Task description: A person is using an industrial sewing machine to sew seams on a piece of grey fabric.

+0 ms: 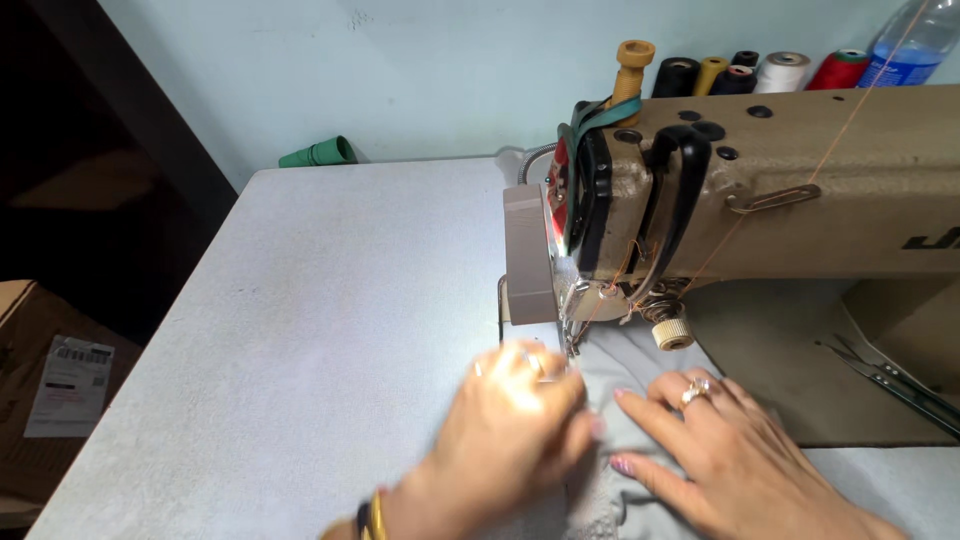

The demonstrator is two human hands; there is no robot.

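The grey cloth (640,385) lies flat on the worktop (330,330), its far edge tucked under the presser foot and needle (572,340) of the beige sewing machine (760,200). The left hand (515,415) presses down on the cloth just before the needle, fingers curled and blurred with motion; whether it pinches a fold cannot be told. The right hand (725,455) rests open, palm down, on the cloth just to the right. The left fingertips sit very near the needle, so a slip forward could bring them under it, and uneven pressure between the hands might skew the seam. Behind the machine stand thread spools (785,70) and a plastic bottle (915,45).
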